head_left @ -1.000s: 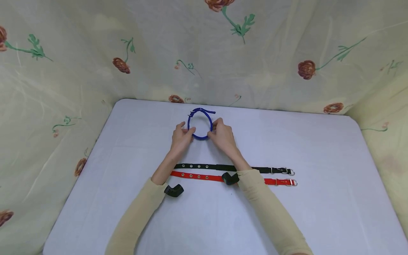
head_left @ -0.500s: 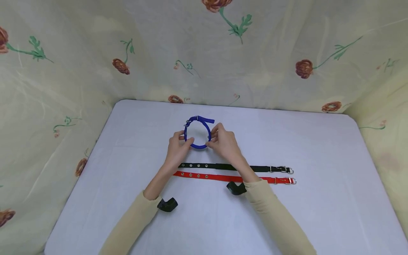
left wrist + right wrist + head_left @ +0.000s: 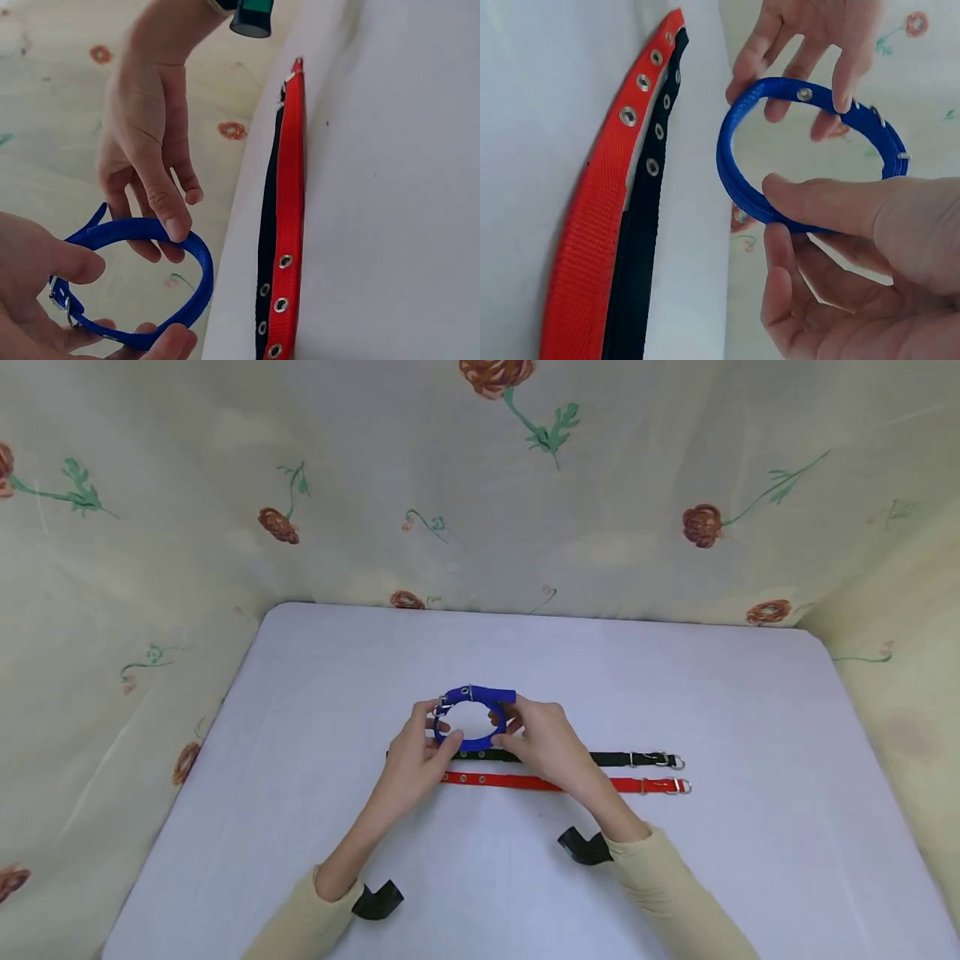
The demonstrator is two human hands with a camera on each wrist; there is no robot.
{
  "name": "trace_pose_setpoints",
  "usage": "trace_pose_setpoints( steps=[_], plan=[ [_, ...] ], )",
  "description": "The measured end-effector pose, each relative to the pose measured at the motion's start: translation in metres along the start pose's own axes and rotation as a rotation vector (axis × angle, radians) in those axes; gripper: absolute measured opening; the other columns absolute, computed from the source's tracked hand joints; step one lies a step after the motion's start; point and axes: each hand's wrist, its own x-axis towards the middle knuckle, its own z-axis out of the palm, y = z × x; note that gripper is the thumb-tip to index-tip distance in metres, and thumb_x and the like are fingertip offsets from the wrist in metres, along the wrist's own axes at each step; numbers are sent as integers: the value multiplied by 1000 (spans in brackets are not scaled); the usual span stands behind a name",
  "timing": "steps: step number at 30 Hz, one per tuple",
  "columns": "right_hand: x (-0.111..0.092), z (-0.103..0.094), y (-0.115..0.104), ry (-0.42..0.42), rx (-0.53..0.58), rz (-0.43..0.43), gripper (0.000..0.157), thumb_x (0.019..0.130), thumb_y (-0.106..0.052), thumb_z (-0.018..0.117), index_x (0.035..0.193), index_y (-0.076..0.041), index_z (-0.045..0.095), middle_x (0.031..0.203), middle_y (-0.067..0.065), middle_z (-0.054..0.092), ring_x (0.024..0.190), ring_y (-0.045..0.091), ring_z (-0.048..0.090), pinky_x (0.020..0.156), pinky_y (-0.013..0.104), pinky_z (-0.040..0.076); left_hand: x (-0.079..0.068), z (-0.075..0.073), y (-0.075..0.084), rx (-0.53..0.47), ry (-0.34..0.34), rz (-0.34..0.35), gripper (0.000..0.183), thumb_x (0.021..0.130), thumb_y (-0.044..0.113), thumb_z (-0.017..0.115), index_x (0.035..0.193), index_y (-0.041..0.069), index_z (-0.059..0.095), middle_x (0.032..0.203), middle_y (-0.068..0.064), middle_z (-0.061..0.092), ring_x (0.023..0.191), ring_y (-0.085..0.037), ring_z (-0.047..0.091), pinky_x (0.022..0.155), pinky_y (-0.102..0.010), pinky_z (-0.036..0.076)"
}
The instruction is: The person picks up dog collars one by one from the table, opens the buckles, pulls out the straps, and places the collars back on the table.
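Observation:
A blue collar (image 3: 487,695), buckled into a loop, is held up between both hands above the table. My left hand (image 3: 411,756) pinches its left side near the metal buckle (image 3: 60,296). On the opposite side, my right hand (image 3: 551,739) pinches the band between thumb and fingers, close to the free strap end. In the right wrist view an eyelet shows on the blue band (image 3: 804,94). Below the loop, a black collar (image 3: 611,759) and a red collar (image 3: 517,781) lie stretched flat side by side, partly covered by the hands.
The collars lie on a white-covered table (image 3: 300,668) with rounded far corners. A floral cloth (image 3: 600,560) hangs behind and at the sides. Black wrist-worn devices (image 3: 378,900) stick out at both cuffs.
Both hands have drawn the blue collar back toward the body, from the far part of the table to above the black collar. The loop now appears tilted flatter.

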Motion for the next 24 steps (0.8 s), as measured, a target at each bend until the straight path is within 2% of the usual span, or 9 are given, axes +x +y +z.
trace_pose_setpoints(
  steps=[3,8,11,15,20,24],
  plan=[
    [-15,-2,-3,-28,-13,-12,28,95,-10,83,120,-4,73,107,13,82,96,25,76,79,37,65,-18,-1,4,34,-7,59,51,108,28,66,149,3,50,125,-18,73,99,-27,76,84,-40,67],
    [-36,-7,-6,-68,-37,-52,19,93,-11,84,111,-10,76,96,3,81,84,14,71,73,27,59,-43,0,11,155,0,157,29,111,28,61,135,10,61,116,-8,76,98,-17,71,83,-32,63],
    [-48,-10,-8,-79,-55,-63,16,93,-12,84,108,-13,76,93,0,80,81,11,67,70,24,54,-56,2,15,189,2,175,24,111,26,62,130,13,63,110,-3,76,93,-14,69,80,-27,61],
    [-63,-12,-9,-78,-72,-59,21,93,-14,85,112,-12,77,99,2,82,84,12,70,72,23,57,-69,6,18,193,18,184,24,109,26,64,130,14,64,109,-2,79,92,-15,75,78,-26,63],
    [-78,-13,-11,-61,-83,-54,22,93,-17,86,112,-12,76,100,2,82,88,13,73,76,30,62,-80,9,22,174,41,202,30,109,27,63,138,18,61,112,-1,83,98,-18,81,82,-33,66],
    [-89,-13,-13,-54,-89,-45,19,93,-18,85,108,-13,75,97,-1,82,89,12,74,78,36,63,-87,12,23,138,57,195,33,107,29,66,138,19,61,107,0,83,94,-16,81,81,-30,65]
  ],
)
